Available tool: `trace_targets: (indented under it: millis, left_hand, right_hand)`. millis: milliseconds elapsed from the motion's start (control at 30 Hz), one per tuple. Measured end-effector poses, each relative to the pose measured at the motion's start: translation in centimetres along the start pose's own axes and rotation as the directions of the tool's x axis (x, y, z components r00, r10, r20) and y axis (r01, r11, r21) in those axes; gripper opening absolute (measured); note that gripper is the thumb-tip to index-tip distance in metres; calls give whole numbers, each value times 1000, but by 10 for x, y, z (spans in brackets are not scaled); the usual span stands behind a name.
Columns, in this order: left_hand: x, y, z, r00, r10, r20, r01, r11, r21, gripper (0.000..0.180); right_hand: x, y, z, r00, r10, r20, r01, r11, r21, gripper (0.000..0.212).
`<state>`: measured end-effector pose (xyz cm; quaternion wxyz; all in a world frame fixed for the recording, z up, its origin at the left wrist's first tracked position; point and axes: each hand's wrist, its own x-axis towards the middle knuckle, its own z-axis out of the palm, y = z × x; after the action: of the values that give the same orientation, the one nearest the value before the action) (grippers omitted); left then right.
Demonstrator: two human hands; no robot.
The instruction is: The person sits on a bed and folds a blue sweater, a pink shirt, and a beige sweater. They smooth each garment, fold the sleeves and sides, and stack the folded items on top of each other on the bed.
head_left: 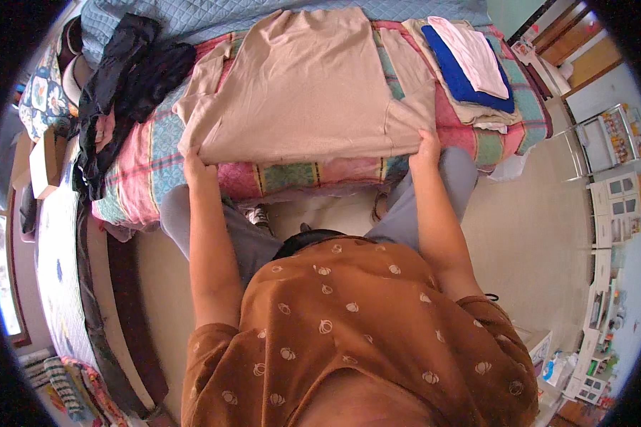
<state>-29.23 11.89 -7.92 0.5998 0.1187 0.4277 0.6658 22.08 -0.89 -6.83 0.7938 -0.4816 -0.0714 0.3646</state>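
Note:
A beige long-sleeved sweater [306,85] lies spread out on a plaid bedcover [263,181], its neck end away from me. Its hem is pulled straight along the near edge of the bed. My left hand [197,167] grips the hem's left corner, and my right hand [426,148] grips the right corner, where the cloth bunches a little. Both hands are closed on the fabric. The sleeves rest on either side of the body, partly tucked beside it.
Right of the sweater sits a stack of folded clothes, with a pale pink piece [470,57] over a blue one [452,75]. Dark rumpled clothes [132,78] lie on the left. A blue quilted cover [192,21] runs along the back. White shelving [609,206] stands at far right.

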Motion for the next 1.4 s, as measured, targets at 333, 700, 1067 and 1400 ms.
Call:
trace_targets:
  millis: [333, 700, 1067, 1400]
  left_hand:
    - [-25, -1, -5, 700, 714, -24, -520, 533, 667, 33]
    - [3, -34, 101, 665, 79, 743, -565, -597, 569, 65]
    - [110, -49, 183, 683, 119, 721, -445, -714, 540, 79]
    - [274, -72, 281, 626, 409, 664, -361, -603, 712, 71]
  right_hand:
    - [-72, -21, 9, 677, -644, 357, 621, 240, -746, 51]
    - [-45, 56, 130, 295, 153, 943, 934, -256, -250, 63]
    - [151, 50, 162, 675, -201, 710, 575, -460, -677, 64]
    - [268, 63, 263, 657, -348, 668, 606, -283, -743, 60]
